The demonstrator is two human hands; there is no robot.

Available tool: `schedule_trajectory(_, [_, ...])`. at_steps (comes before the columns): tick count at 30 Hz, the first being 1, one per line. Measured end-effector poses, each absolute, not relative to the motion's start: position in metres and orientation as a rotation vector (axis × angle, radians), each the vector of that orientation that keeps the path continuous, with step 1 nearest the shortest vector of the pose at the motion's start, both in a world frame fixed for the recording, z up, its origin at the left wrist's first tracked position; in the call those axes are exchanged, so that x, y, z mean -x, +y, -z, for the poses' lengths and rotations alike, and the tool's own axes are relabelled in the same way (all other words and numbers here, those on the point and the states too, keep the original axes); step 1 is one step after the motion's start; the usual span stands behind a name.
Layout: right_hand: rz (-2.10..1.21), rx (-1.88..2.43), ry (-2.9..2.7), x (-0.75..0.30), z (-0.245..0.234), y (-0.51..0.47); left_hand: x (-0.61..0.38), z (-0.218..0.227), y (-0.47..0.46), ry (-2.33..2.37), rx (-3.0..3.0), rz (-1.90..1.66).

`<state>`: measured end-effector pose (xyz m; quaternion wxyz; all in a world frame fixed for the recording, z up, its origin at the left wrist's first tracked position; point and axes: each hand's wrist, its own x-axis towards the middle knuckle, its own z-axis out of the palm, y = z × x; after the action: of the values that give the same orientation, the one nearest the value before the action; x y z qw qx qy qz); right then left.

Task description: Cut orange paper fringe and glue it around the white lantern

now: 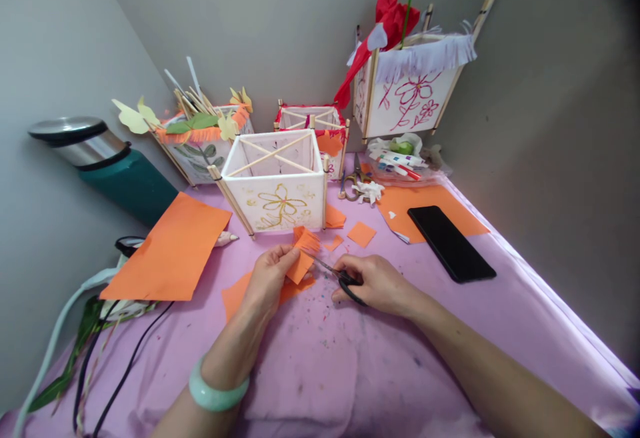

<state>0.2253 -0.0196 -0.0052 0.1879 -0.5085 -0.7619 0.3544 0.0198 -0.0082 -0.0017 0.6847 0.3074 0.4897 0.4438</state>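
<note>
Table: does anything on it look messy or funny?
Yes: orange paper scraps lie scattered on the purple cloth, which is dotted with small colourful specks in the middle. The big orange sheet sticks out past the cloth's left edge.

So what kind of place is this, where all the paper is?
Probably a craft table in a corner: paper lanterns on stick frames, a pile of marker pens, and orange paper the left hand holds against scissors in the right hand.

A black phone [451, 243] lies on orange paper [425, 197] at the right. A white lantern [274, 185] stands far centre; a large orange sheet [173, 248] lies left
</note>
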Motion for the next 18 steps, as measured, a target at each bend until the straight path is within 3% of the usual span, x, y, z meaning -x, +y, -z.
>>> schedule_trajectory(18, [-0.993,1.419,-2.134,-0.2256,0.0071,-0.0197,-0.0214,0.0016,-0.0086,1.096,-0.711,-0.990])
